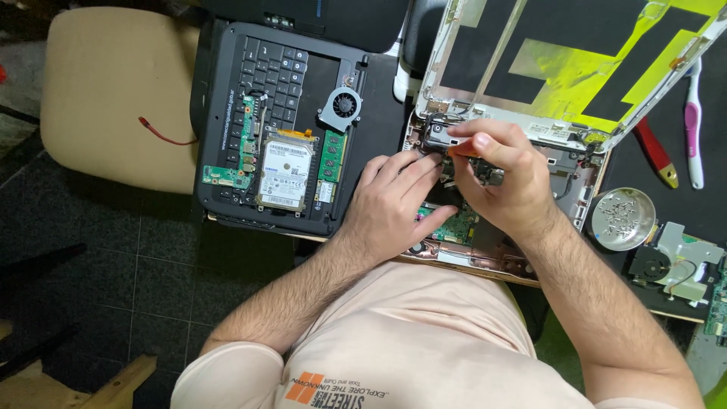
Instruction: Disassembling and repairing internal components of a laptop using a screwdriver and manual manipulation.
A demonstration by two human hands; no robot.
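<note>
The right hand (503,178) is closing around an orange-handled screwdriver (463,151) and is pointing its tip to the left, at the hinge corner (439,136) of the opened laptop base (469,227). The screwdriver is lying almost horizontal, with its long axis running from the fist towards the hinge, so the right hand is the nearer one to that corner. The left hand (397,201) is resting flat and open just below the hinge, with its fingertips touching the frame beside the screwdriver tip and pressing on the base. A green circuit board (454,223) is showing under both hands.

Above the hinge corner, the bare display lid (575,68) with yellow film is standing open. Well to the left of the hinge, a black laptop (280,121) is lying upside down with a hard drive (286,178), a small fan (342,106) and memory strips on it. To the right of the hinge, a round metal dish (622,220) is holding screws, near a red-handled tool (655,155) and a toothbrush (693,121).
</note>
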